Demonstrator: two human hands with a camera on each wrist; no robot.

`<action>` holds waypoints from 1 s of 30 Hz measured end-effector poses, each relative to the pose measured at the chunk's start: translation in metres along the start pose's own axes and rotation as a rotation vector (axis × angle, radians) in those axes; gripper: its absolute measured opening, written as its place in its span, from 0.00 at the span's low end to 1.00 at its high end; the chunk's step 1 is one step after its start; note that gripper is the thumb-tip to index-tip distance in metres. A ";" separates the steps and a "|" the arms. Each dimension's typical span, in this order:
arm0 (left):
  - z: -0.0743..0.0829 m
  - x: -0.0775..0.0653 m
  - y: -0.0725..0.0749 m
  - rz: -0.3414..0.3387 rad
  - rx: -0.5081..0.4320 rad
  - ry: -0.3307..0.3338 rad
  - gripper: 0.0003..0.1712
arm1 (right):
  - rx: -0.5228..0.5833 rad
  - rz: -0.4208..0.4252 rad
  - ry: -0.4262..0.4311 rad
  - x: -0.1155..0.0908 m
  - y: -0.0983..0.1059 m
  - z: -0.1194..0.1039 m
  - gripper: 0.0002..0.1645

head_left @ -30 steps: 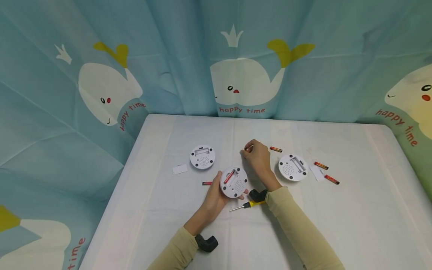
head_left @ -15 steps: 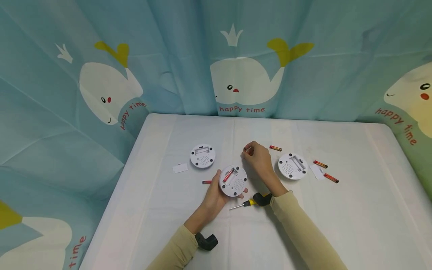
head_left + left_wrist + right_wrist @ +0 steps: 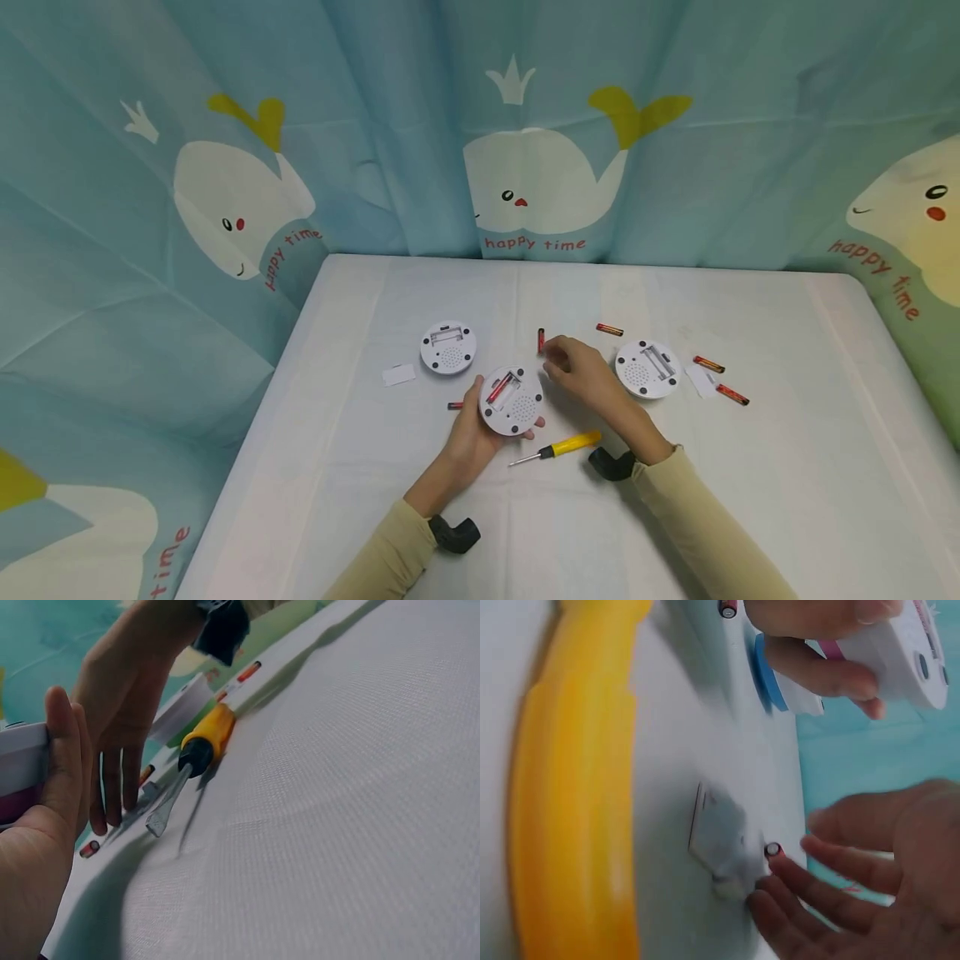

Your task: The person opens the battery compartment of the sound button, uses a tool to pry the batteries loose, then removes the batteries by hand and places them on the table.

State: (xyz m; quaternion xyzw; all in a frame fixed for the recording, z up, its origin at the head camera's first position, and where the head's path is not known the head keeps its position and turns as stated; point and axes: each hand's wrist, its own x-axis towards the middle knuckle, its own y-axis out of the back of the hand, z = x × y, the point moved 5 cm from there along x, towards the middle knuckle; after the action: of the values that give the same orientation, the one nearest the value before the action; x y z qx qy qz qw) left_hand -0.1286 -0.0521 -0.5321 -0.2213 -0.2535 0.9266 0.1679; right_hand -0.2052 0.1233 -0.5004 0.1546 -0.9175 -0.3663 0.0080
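My left hand holds a round white device underside up, thumb along its rim and fingers beneath. That underside has a speaker grille, dark feet and an uncovered battery slot with one red battery in it. My right hand hovers to the right of the device, fingers loosely bent and nothing between them. Just beyond its fingertips lies another red battery. Close by the right fingertips, a small pale flat piece lies on the table in the right wrist view; the hand hides it in the head view.
A yellow-handled screwdriver lies in front of the hands. Two more round white devices, one on the left and one on the right, show bare battery slots. Loose batteries and white covers lie around them.
My right hand has drawn back down and to the right, its fingers parting. The battery beyond its fingertips now shows on the table, and the screwdriver handle is uncovered. The left hand keeps its hold.
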 end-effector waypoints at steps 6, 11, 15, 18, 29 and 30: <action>0.004 -0.001 0.002 -0.022 -0.019 0.005 0.39 | 0.013 -0.062 0.151 -0.018 0.008 0.001 0.20; 0.009 -0.002 0.006 -0.080 -0.024 0.017 0.38 | 0.011 -0.152 0.255 -0.034 0.014 0.003 0.19; 0.012 -0.004 0.008 -0.147 -0.013 0.011 0.39 | 0.012 -0.244 0.287 -0.045 0.015 0.003 0.16; 0.014 -0.004 0.008 -0.191 -0.009 0.007 0.41 | 0.014 -0.314 0.290 -0.051 0.013 0.006 0.15; 0.012 -0.005 0.014 -0.226 0.002 0.058 0.48 | -0.051 -0.449 0.355 -0.068 -0.002 0.002 0.12; 0.012 -0.005 0.015 -0.227 0.004 0.063 0.49 | -0.071 -0.447 0.361 -0.069 -0.003 0.002 0.12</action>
State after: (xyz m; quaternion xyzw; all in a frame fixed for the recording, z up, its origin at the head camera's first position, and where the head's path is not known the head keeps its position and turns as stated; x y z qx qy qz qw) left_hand -0.1331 -0.0708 -0.5295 -0.2199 -0.2699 0.8946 0.2802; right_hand -0.1384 0.1422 -0.4971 0.4153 -0.8310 -0.3576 0.0955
